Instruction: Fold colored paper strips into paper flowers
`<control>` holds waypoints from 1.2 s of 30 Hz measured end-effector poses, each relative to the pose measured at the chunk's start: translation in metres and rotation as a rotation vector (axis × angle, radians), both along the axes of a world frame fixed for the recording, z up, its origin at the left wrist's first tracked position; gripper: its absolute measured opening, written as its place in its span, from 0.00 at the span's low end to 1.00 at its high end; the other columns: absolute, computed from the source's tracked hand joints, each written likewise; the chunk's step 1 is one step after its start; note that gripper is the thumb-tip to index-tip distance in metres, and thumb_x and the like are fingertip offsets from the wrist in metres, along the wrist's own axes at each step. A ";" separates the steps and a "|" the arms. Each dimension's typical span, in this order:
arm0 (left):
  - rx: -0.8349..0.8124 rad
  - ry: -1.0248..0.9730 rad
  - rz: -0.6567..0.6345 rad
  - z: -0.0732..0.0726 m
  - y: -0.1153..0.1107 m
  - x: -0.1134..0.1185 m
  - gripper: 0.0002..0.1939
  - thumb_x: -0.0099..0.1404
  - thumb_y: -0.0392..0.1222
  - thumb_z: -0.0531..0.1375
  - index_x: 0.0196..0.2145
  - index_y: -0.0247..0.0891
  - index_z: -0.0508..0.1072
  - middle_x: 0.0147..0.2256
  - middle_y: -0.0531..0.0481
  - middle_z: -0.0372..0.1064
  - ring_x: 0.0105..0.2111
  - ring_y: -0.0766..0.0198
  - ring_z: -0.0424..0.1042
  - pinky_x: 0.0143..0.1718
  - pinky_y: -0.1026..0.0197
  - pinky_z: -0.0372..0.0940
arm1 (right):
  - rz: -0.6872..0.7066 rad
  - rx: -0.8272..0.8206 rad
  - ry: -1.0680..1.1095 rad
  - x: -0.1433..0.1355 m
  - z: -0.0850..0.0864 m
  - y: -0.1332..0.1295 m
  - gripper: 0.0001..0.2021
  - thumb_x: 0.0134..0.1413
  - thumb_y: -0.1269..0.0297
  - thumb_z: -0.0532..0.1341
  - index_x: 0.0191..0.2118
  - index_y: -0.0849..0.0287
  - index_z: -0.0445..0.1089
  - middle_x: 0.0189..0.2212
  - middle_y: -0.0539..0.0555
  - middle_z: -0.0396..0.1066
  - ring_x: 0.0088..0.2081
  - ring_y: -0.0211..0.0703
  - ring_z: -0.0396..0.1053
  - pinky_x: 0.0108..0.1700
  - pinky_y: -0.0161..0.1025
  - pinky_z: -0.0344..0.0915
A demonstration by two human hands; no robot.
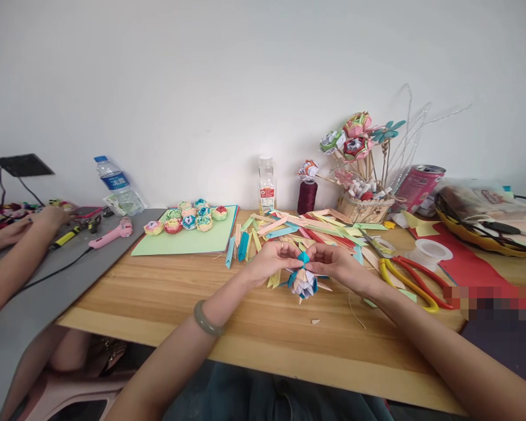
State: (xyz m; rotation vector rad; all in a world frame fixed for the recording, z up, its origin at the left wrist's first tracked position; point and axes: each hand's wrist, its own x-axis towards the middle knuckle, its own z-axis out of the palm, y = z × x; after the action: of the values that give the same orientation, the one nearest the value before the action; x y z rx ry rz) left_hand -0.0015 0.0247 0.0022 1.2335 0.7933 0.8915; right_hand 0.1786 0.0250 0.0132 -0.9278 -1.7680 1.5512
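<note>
Between both hands hangs a folded paper flower (304, 284) with white inner petals and blue and peach outer ones, held just above the wooden table (263, 318). My left hand (272, 260) pinches it from the left, near a blue folded petal (304, 258) at its top. From the right, my right hand (333, 262) pinches the same area, thumb and fingers closed. A pile of folded paper strips (284, 225) in many colours lies right behind the hands. A small paper scrap (315, 321) rests in front of the flower.
Finished paper flowers (188, 221) sit on green paper sheets (158, 248) at left. Yellow-and-red-handled pliers (414, 283), a thread spool (307, 197), a glue bottle (266, 184) and a flower basket (363, 207) stand rightward. Another person's hands (48, 221) work near a pink glue gun (111, 233).
</note>
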 end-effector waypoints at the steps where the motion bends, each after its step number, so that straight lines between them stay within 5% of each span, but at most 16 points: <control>1: -0.007 -0.006 -0.014 0.000 0.000 -0.001 0.15 0.41 0.41 0.68 0.26 0.31 0.70 0.26 0.52 0.68 0.25 0.72 0.65 0.30 0.66 0.60 | 0.002 -0.013 0.009 0.000 -0.001 0.000 0.13 0.41 0.58 0.65 0.28 0.61 0.63 0.24 0.47 0.65 0.26 0.34 0.62 0.29 0.34 0.58; 6: -0.029 0.046 -0.090 0.001 0.001 -0.004 0.16 0.39 0.38 0.69 0.27 0.31 0.72 0.26 0.51 0.69 0.26 0.71 0.66 0.32 0.65 0.60 | -0.005 -0.055 -0.008 0.000 -0.005 0.000 0.13 0.40 0.58 0.66 0.28 0.61 0.64 0.24 0.47 0.65 0.26 0.33 0.62 0.29 0.34 0.58; 24: -0.062 0.052 -0.011 -0.011 0.004 0.000 0.13 0.39 0.35 0.68 0.25 0.31 0.71 0.22 0.53 0.68 0.24 0.71 0.66 0.30 0.65 0.62 | -0.094 0.011 -0.077 -0.005 -0.011 0.001 0.14 0.38 0.56 0.65 0.25 0.61 0.63 0.21 0.46 0.65 0.23 0.33 0.62 0.27 0.34 0.59; 31: -0.011 0.121 0.050 -0.010 0.003 0.003 0.11 0.40 0.34 0.67 0.25 0.31 0.70 0.22 0.54 0.67 0.23 0.70 0.66 0.29 0.65 0.61 | -0.108 0.219 -0.191 -0.003 -0.014 -0.001 0.09 0.44 0.59 0.61 0.26 0.60 0.64 0.22 0.47 0.65 0.24 0.34 0.63 0.27 0.33 0.59; 36: 0.172 0.272 0.102 -0.009 0.001 0.005 0.06 0.45 0.30 0.63 0.23 0.32 0.69 0.23 0.53 0.66 0.25 0.70 0.65 0.28 0.66 0.60 | -0.131 0.532 -0.454 0.001 -0.010 -0.004 0.05 0.49 0.63 0.57 0.29 0.58 0.66 0.23 0.50 0.70 0.26 0.38 0.66 0.28 0.34 0.59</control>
State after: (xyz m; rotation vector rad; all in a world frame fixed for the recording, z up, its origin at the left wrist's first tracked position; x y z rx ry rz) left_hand 0.0040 0.0254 -0.0067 1.4975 1.0199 0.8990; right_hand 0.1797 0.0208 0.0034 -1.1417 -2.2224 0.7506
